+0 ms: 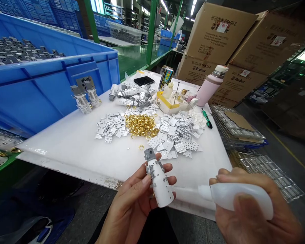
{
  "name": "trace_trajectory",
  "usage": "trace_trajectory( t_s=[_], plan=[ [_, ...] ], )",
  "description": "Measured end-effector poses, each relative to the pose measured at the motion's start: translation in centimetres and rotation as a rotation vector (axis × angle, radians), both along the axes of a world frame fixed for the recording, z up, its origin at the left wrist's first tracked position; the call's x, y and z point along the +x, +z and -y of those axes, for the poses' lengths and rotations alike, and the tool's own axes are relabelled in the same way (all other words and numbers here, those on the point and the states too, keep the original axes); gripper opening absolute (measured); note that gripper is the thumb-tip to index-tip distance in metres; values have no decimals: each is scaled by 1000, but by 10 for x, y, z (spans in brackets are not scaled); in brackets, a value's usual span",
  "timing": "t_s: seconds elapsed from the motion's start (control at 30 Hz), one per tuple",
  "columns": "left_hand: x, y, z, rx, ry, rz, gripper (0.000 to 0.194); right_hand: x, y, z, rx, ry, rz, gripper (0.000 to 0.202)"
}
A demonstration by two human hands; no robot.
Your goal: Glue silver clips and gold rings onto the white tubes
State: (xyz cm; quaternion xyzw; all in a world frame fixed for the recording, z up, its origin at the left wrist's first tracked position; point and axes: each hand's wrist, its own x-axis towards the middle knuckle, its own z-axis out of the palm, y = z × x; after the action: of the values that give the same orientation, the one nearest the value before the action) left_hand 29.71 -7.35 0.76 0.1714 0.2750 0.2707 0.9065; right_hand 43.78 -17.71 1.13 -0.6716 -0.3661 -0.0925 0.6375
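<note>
Lower centre, your left hand (136, 195) clamps its fingers around the white cone (162, 188), which leans, probably offering its side. Right of centre, white plates (179, 130) seem spread for easy picking. Lower right, your right hand (256, 222) wraps its fingers around the squeeze bottle (228, 193), nearly level, nozzle (205, 192) toward the cone.

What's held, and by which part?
Left hand: white tapered model part, around its middle. Right hand: translucent squeeze bottle, by its body.
</note>
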Motion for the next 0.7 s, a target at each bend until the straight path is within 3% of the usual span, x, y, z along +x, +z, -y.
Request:
trace_trajectory(
  t_s=[0.23,0.47,0.7],
  plan=[
    [0,3,2,-4,20,-41,38,-9,5,-5,-40,-51,-24,27],
    [0,-4,4,-23,39,32,49,-17,8,-7,3,-35,-88,25],
    [0,-5,5,-39,47,59,41,-6,5,-2,85,10,-33,24]
  ],
)
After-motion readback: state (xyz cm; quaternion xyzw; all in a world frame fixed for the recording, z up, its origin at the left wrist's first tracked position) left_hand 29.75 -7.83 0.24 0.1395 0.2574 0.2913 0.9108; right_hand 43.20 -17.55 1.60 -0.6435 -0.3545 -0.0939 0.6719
